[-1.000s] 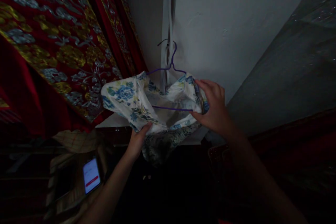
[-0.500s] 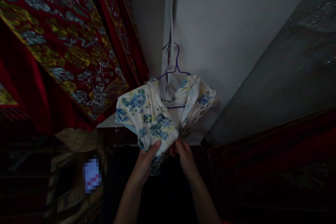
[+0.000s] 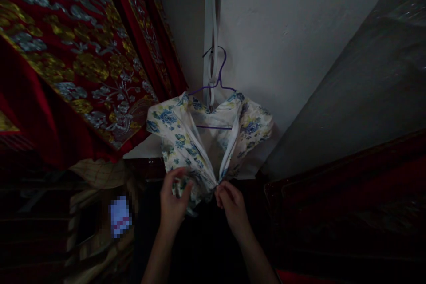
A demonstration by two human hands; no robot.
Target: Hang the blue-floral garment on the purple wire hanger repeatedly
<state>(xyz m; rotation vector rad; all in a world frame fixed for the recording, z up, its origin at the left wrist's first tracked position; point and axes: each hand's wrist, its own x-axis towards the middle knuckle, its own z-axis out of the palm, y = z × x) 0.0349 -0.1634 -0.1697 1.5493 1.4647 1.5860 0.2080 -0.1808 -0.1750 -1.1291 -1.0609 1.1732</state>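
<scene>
A short-sleeved floral top point(image 3: 181, 142), white with blue and yellow-green flowers, hangs on a purple hanger point(image 3: 219, 82). Its front falls open in a V, and the two pale edges meet low down. At that meeting point my right hand point(image 3: 232, 202) is closed in a pinch on the top; whether a small fastener sits in the fingertips cannot be made out. My left hand point(image 3: 175, 197) is beside the lower left of the top, thumb and fingers apart and slightly blurred, with cloth behind them. Lower folds are lost in the dark.
The hanger's hook is at a pale cord point(image 3: 214, 22) running down the white wall point(image 3: 266, 53). Red cloth with gold and silver embroidery point(image 3: 93, 66) hangs at left. A lit, pixelated phone screen point(image 3: 120, 216) lies on a wooden chair or stool point(image 3: 75, 230) at lower left.
My right hand left the collar side and came down to the bottom of the front opening. My left hand loosened from the cloth. The top now hangs straighter, its V spread wider than half a second ago.
</scene>
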